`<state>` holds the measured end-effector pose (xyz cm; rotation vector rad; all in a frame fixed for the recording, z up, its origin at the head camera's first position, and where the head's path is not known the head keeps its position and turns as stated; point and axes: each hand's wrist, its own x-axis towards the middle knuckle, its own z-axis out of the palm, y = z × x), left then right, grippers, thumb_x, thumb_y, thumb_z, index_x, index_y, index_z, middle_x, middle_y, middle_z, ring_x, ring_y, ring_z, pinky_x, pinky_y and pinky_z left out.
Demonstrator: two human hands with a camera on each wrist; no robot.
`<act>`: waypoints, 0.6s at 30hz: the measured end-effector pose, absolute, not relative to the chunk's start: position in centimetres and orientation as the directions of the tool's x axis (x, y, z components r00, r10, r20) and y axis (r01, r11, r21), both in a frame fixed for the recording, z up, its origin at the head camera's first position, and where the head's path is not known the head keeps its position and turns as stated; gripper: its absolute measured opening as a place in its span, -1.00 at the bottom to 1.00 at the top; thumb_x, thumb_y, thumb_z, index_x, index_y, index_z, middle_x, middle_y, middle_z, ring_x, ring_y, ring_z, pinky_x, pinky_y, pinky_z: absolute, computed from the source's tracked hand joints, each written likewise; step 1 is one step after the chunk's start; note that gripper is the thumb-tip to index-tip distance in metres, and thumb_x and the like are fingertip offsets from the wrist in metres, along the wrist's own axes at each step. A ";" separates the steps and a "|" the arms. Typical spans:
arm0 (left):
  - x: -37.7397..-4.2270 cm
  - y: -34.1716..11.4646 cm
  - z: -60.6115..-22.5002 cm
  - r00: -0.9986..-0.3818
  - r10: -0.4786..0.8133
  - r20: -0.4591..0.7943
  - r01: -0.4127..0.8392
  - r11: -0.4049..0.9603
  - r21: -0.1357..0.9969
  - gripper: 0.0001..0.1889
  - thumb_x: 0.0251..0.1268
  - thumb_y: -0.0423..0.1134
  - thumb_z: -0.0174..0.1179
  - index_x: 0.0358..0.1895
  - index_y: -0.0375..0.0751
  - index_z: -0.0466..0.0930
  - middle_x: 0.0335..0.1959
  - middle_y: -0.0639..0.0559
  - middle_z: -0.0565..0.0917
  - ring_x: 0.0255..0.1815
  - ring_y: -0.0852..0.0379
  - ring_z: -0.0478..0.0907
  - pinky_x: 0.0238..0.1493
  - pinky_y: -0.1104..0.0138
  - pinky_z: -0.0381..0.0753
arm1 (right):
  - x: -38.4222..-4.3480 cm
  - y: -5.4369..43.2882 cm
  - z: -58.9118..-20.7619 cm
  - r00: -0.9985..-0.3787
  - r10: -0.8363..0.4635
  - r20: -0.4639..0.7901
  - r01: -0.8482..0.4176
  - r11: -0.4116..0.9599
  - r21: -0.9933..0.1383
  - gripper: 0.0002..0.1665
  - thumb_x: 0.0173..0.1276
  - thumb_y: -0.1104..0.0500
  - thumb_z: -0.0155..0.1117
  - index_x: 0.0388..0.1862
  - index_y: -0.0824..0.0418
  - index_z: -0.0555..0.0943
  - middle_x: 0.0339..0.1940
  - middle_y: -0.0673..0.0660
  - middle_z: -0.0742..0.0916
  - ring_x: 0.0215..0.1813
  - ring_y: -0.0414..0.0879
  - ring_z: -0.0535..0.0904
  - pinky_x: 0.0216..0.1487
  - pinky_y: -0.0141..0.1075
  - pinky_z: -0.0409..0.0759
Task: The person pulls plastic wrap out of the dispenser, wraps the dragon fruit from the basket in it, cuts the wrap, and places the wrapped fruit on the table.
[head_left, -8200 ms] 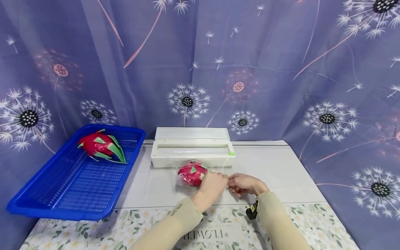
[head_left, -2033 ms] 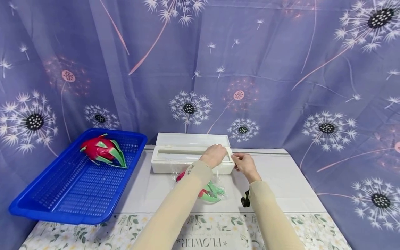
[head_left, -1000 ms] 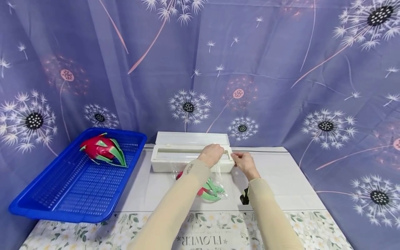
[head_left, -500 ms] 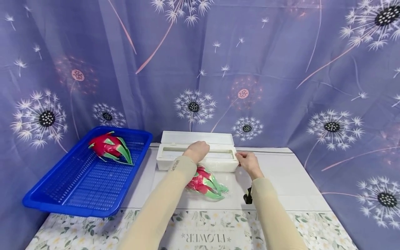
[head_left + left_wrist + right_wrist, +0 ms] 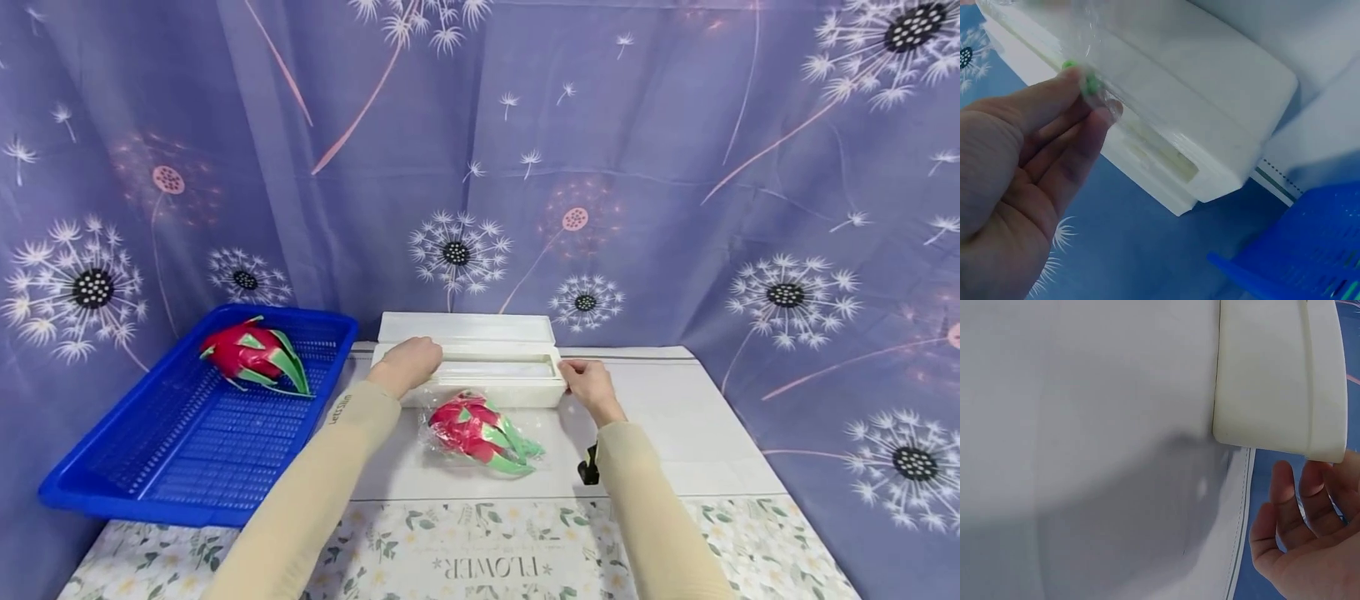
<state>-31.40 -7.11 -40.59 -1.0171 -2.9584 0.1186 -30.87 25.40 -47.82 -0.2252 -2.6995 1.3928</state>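
Observation:
A long white cling film dispenser box (image 5: 487, 393) stands with its lid tilted up behind it. My left hand (image 5: 411, 365) is at its left part; in the left wrist view, the thumb and a finger pinch a small green slide cutter (image 5: 1090, 84), with clear film (image 5: 1088, 37) beside it. At the box's right end is my right hand (image 5: 592, 387). Its fingertips touch the end wall, seen in the right wrist view, where the other fingers (image 5: 1282, 481) are bent loosely below. In front of the box lies a red dragon fruit (image 5: 465, 425) with green leaves, wrapped in clear film.
A blue perforated basket (image 5: 187, 450) stands on the left, holding a second dragon fruit (image 5: 247, 350) without visible film. The tabletop (image 5: 675, 417) is pale, with a floral cloth (image 5: 420, 542) along the front. A purple curtain (image 5: 360, 242) hangs behind and at both sides.
Earlier, both hands worked beside the wrapped dragon fruit, then went to the box's right end. Since then my left hand has slid leftward along the box, uncovering the fruit; the right hand has stayed.

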 end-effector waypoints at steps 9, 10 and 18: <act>-31.3 -8.5 -40.9 -0.799 0.601 -0.003 0.601 0.799 -0.036 -0.68 0.27 -0.57 0.10 -0.60 -0.15 0.55 -0.58 0.01 0.56 -0.48 0.08 0.51 -0.31 0.24 0.57 | -30.9 25.4 -48.0 -0.982 0.188 0.012 0.101 0.578 -0.810 -0.61 0.48 0.08 0.15 0.10 0.32 0.66 -0.38 0.16 0.75 -0.24 0.23 0.67 -0.45 -0.43 0.49; -31.2 -8.7 -41.0 -0.803 0.596 -0.003 0.596 0.802 -0.039 -0.68 0.26 -0.58 0.09 -0.60 -0.15 0.55 -0.58 0.01 0.56 -0.48 0.08 0.51 -0.31 0.24 0.56 | -30.9 25.4 -48.1 -0.983 0.182 0.011 0.097 0.577 -0.811 -0.60 0.49 0.08 0.15 0.10 0.32 0.65 -0.39 0.15 0.75 -0.24 0.23 0.67 -0.44 -0.43 0.49; -30.9 -10.2 -41.3 -0.799 0.600 0.050 0.594 0.799 -0.089 -0.76 0.21 -0.60 0.08 -0.50 -0.24 0.62 -0.45 -0.14 0.64 -0.37 -0.08 0.62 -0.28 0.14 0.63 | -31.0 25.7 -48.1 -0.987 0.162 -0.004 0.094 0.551 -0.829 -0.60 0.49 0.08 0.14 0.10 0.33 0.65 -0.42 0.13 0.74 -0.28 0.17 0.67 -0.43 -0.40 0.51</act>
